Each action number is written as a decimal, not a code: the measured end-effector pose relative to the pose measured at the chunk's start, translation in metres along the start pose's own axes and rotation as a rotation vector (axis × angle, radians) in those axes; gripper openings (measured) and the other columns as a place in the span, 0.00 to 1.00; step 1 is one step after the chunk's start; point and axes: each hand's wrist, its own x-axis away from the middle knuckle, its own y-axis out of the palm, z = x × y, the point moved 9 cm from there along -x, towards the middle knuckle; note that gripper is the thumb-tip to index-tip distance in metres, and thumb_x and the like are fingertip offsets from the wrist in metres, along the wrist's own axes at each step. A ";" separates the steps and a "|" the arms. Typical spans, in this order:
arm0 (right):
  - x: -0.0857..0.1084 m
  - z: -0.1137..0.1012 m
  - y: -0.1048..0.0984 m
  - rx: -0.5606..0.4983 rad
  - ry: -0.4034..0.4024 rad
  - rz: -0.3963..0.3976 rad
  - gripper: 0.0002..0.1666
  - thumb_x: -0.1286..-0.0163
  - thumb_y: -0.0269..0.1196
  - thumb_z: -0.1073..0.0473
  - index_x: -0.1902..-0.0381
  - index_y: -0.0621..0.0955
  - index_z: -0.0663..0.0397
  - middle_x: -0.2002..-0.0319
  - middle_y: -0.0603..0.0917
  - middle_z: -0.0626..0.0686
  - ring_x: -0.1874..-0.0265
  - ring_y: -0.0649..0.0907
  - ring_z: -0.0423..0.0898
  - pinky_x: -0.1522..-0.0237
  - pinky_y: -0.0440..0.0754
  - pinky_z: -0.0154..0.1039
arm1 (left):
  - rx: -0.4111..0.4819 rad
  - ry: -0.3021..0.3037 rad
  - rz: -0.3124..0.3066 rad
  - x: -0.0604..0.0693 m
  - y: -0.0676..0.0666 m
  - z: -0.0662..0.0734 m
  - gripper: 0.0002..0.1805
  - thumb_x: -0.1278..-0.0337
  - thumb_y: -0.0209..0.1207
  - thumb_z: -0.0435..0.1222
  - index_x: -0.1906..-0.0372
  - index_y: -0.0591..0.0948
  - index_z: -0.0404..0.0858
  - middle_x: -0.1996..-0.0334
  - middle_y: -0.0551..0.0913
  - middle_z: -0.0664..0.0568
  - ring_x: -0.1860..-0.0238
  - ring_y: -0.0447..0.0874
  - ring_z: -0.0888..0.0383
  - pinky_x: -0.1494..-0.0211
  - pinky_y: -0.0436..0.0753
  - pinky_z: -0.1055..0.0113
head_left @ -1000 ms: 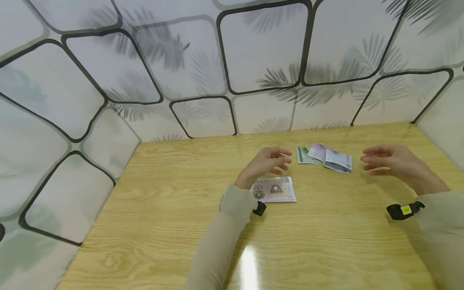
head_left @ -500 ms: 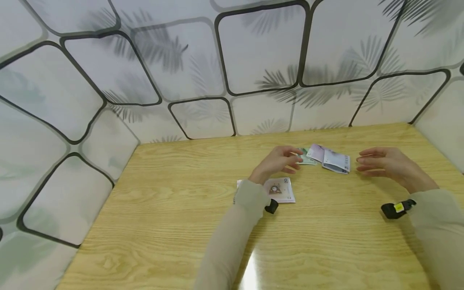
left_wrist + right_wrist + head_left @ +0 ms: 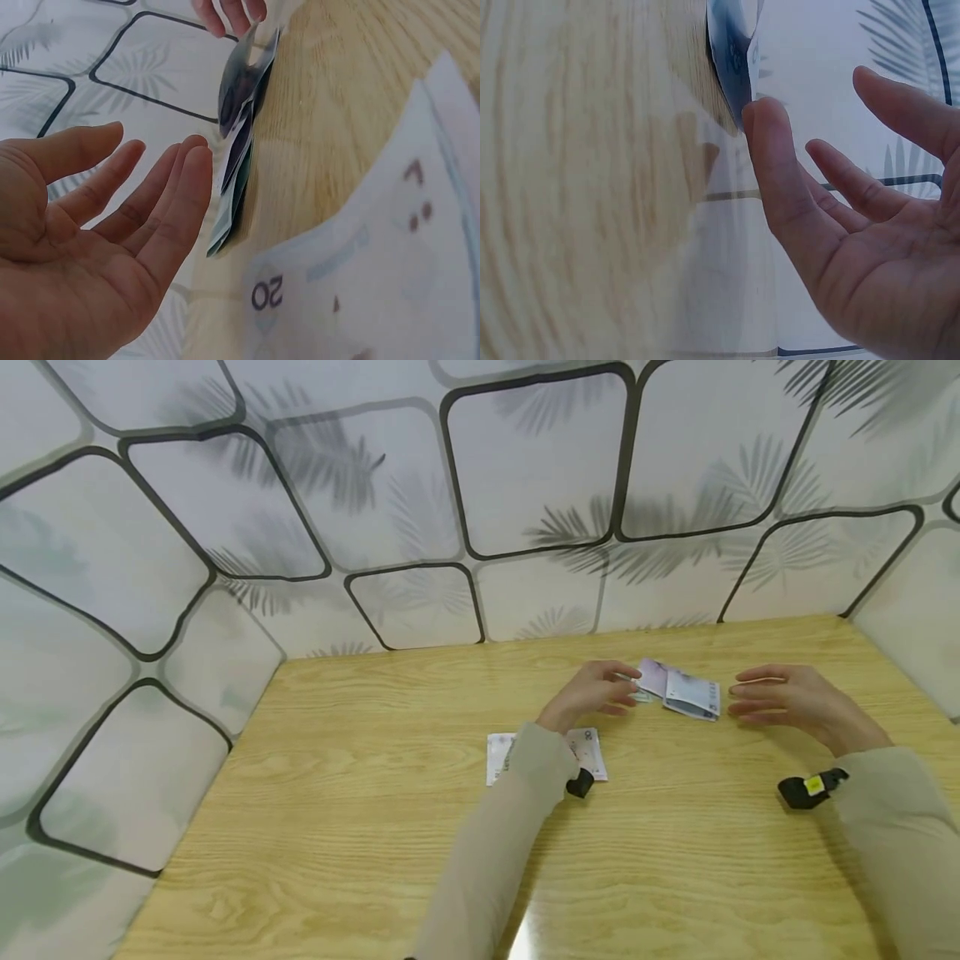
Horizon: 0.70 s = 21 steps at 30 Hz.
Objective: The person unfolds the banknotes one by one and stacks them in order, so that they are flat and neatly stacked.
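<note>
Folded purple-grey banknotes (image 3: 692, 693) lie on the table, overlapping a purple note (image 3: 652, 677) and a green note (image 3: 642, 697) to their left. My left hand (image 3: 592, 693) hovers at the left end of this group, covering part of the green note, its fingers relaxed and holding nothing. At the group's right end is my right hand (image 3: 802, 702), fingers loosely extended and empty. The right wrist view shows a fingertip close to the folded note (image 3: 733, 56); whether they touch I cannot tell. Under my left forearm lies a pinkish stack of 20 notes (image 3: 588, 752), partly hidden.
The wooden table (image 3: 337, 793) meets a patterned wall (image 3: 547, 468) at the back, with further wall panels at left and right. Dark wrist devices are strapped at both sleeves, the left one (image 3: 580, 783) beside the stack and the right one (image 3: 806, 791) over the table.
My left hand has moved right, from beside the green note to over its left part, and its forearm now crosses the stack. My right hand has shifted slightly left, closer to the folded notes.
</note>
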 end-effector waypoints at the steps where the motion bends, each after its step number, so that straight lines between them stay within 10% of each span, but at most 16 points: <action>1: 0.000 0.000 0.000 -0.007 0.004 0.000 0.40 0.20 0.56 0.59 0.27 0.50 0.80 0.58 0.84 0.42 0.60 0.87 0.38 0.53 0.87 0.40 | -0.001 -0.005 0.002 -0.002 0.001 -0.001 0.20 0.26 0.55 0.29 0.34 0.76 0.28 0.54 0.82 0.46 0.45 0.82 0.39 0.48 0.87 0.58; 21: -0.006 0.002 0.005 -0.126 0.021 -0.006 0.38 0.20 0.56 0.63 0.27 0.51 0.79 0.58 0.83 0.42 0.59 0.88 0.41 0.51 0.87 0.43 | 0.038 -0.031 0.021 -0.025 0.023 -0.005 0.18 0.28 0.54 0.24 0.36 0.76 0.26 0.41 0.79 0.35 0.44 0.82 0.40 0.46 0.86 0.58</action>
